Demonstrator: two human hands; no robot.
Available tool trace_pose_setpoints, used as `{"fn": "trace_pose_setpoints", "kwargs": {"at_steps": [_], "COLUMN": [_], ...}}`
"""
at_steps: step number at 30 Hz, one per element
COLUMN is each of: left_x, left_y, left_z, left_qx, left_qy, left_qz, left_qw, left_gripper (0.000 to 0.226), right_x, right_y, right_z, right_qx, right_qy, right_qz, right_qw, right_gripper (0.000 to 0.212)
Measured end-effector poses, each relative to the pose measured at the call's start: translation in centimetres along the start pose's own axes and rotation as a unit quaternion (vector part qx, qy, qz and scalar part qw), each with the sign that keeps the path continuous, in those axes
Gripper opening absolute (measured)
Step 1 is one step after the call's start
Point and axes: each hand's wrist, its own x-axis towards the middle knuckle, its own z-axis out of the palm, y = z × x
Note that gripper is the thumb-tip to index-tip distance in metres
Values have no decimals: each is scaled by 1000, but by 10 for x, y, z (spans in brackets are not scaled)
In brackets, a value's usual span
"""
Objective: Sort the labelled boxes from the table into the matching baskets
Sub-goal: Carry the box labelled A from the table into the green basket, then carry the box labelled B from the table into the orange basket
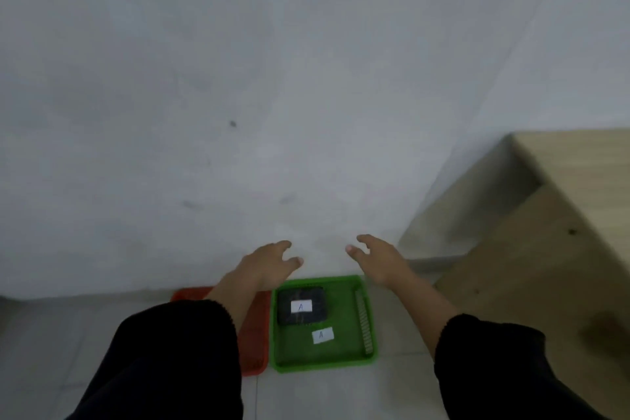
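Note:
A green basket (344, 363) stands on the floor against the wall. Its bottom carries a white label marked A (322, 335). In its back left corner lies a black box (300, 305) with its own white A label. A red basket (254, 344) sits touching the green one on the left, mostly hidden by my left arm. My left hand (269, 264) and my right hand (378, 261) hover above and behind the baskets, both with fingers spread and nothing in them.
A light wooden table (559, 215) fills the right side, its corner near my right hand. A plain grey wall (238, 95) rises behind the baskets. Pale floor tiles (324, 395) lie in front.

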Motion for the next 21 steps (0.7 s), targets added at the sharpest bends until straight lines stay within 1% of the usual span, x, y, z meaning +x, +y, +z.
{"fn": "trace_pose_setpoints", "kwargs": {"at_steps": [3, 5, 7, 10, 13, 15, 21], "left_x": [-59, -100, -126, -160, -182, -192, -216], "left_y": [54, 90, 116, 162, 209, 240, 333], "left_z": [-66, -103, -127, -156, -164, -159, -111], "left_qx": [-16, -5, 7, 44, 60, 69, 92], "left_qy": [12, 31, 48, 86, 117, 119, 115], "left_qz": [22, 41, 55, 83, 120, 145, 190], "left_qw": [1000, 999, 997, 992, 984, 980, 971], "left_gripper": [63, 63, 62, 63, 63, 63, 60], "right_x": [-55, -96, -124, -166, -200, -219, -278], "right_y": [-41, -62, -74, -83, -77, -65, 5], "right_z": [-78, -129, -166, -222, -264, -286, -340], "right_qx": [-18, -22, -36, -68, -72, -69, -72], "right_qy": [26, 55, 79, 136, 182, 206, 246], "right_qz": [-7, -13, -15, -15, -11, -3, 13], "right_qw": [999, 998, 996, 988, 981, 976, 967], "right_gripper": [65, 66, 66, 66, 65, 64, 65]}}
